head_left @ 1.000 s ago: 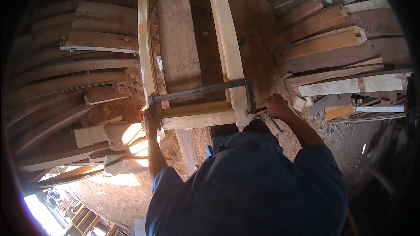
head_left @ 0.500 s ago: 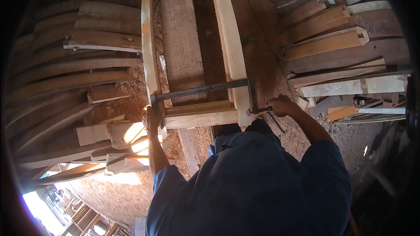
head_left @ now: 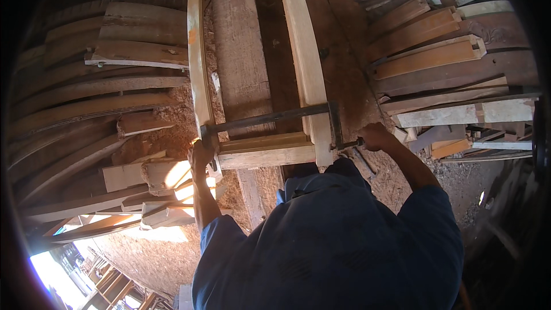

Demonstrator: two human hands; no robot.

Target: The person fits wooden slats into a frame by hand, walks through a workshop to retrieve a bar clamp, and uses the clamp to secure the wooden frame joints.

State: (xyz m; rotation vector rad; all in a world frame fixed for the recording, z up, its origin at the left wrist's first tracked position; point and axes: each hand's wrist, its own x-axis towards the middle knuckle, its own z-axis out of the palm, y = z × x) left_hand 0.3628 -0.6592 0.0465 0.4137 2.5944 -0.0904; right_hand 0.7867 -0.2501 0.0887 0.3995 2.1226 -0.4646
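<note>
A long metal bar clamp [head_left: 264, 119] lies across the near end of a pale wooden frame. The frame has a left rail [head_left: 198, 51], a right rail [head_left: 306, 51] and a near crosspiece [head_left: 267, 157] between them. My left hand [head_left: 201, 156] is closed around the clamp's left end, beside the lower end of the left rail. My right hand [head_left: 376, 137] grips the screw handle [head_left: 349, 144] at the clamp's right jaw, just outside the right rail. The fingertips of both hands are partly hidden.
A wide rough plank [head_left: 241, 40] runs lengthwise beneath the frame. Stacked boards [head_left: 138, 51] line the left side, and more timber [head_left: 436, 60] is piled on the right. Sawdust and shavings [head_left: 149, 258] cover the floor. A thin metal rod [head_left: 365, 163] shows below my right hand.
The view has shifted slightly, so the frame and clamp appear a little farther right. Both hands keep their places on the clamp.
</note>
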